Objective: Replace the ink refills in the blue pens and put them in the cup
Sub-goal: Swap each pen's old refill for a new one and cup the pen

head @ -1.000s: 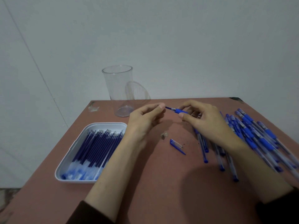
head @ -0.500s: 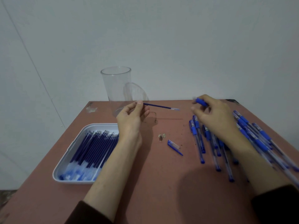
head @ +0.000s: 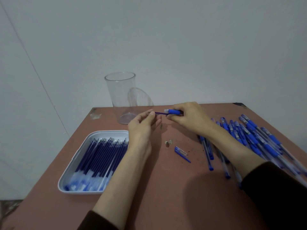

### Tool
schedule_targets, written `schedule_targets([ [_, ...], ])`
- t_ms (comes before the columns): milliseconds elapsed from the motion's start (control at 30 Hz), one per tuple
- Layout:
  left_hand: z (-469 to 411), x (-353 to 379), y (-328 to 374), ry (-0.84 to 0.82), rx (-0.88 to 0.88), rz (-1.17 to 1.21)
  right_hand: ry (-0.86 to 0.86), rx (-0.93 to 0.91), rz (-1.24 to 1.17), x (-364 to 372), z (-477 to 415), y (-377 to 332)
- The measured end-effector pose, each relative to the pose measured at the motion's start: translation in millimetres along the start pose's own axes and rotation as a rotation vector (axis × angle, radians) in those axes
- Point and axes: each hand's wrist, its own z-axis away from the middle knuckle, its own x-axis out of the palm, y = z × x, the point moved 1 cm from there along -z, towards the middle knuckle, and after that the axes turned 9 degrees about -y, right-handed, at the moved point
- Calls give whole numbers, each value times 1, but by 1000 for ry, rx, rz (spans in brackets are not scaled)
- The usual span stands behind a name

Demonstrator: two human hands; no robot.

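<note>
My left hand (head: 144, 127) pinches the end of a thin blue ink refill (head: 160, 113) between thumb and fingertips. My right hand (head: 189, 117) grips a blue pen barrel (head: 172, 111), and the refill's other end meets the barrel's open end. Both hands hover over the table just right of the clear plastic cup (head: 122, 97), which stands upright and holds nothing. A pile of blue pens (head: 252, 138) lies on the right. A white tray (head: 75, 165) on the left holds several blue refills (head: 101, 153).
A loose blue pen cap (head: 181, 152) and a small metal pen tip (head: 168, 142) lie on the brown table (head: 166, 196) between my forearms. The wall stands close behind the cup. The table's left edge runs beside the tray.
My left hand had pulled the refill out toward the cup while my right hand moved away with the barrel. Now both hands have come back together, refill end at the barrel.
</note>
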Motion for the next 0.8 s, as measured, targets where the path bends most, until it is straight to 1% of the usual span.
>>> schedule_targets([
  [33, 0, -1, -1, 27, 14, -52, -3, 11, 62, 1, -3, 1],
  [100, -2, -2, -1, 80, 96, -243, -31, 26, 198, 3, -7, 2],
  [167, -1, -2, 2, 86, 197, -411, -66, 32, 294, 8, -11, 5],
  [200, 0, -2, 3, 80, 222, -455, -79, 36, 326, 11, -12, 6],
  [267, 0, -2, 4, 75, 229, -497, -105, 45, 354, 15, -13, 7],
  [367, 1, -2, 4, 77, 214, -511, -151, 48, 334, 18, -14, 9],
  [633, 1, -4, 4, 76, 213, -547, -155, 42, 295, 19, -15, 13],
  [733, 1, -6, 5, 72, 225, -548, -89, 58, 258, 15, -11, 10],
  [800, 1, -7, 7, 69, 249, -593, -4, 74, 144, 9, -6, 5],
])
